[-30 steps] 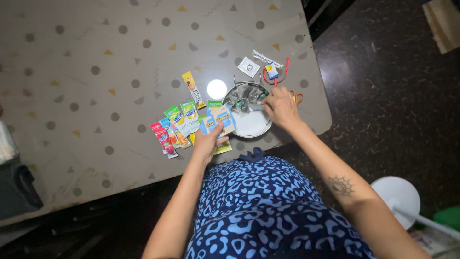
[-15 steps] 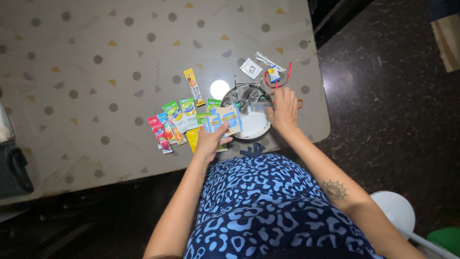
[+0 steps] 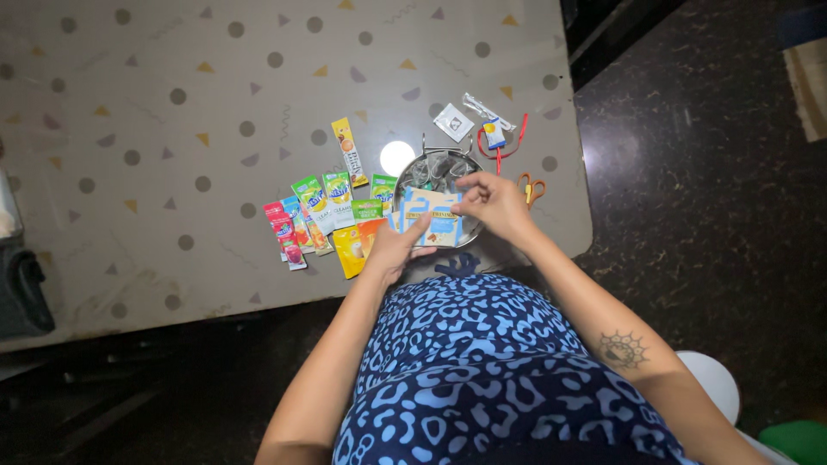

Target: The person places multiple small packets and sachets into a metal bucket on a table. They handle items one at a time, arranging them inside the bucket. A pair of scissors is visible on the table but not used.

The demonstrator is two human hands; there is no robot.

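Observation:
My left hand point(image 3: 399, 250) holds a fan of blue and tan paper sachets point(image 3: 431, 217) over a round metal bowl point(image 3: 441, 164) at the table's near edge. At the right end of that fan, my right hand point(image 3: 489, 205) has its fingers closed on the top sachet. The bowl holds several small clear wrapped pieces at its far side. Left of the bowl, a row of green, red and yellow drink-mix sachets point(image 3: 323, 202) lies flat on the table, and a long yellow stick sachet point(image 3: 349, 151) lies just beyond them.
Past the bowl lie a small white packet point(image 3: 452, 122), a clear wrapper and a blue-yellow item on a red cord point(image 3: 497, 138). Orange-handled scissors point(image 3: 531, 188) lie right of my right hand. The table point(image 3: 172, 129) has a dotted patterned cover; dark floor lies to the right.
My left hand has lifted the blue sachets off the table and carried them right, over the bowl. My right hand left the bowl's contents and came to the sachets.

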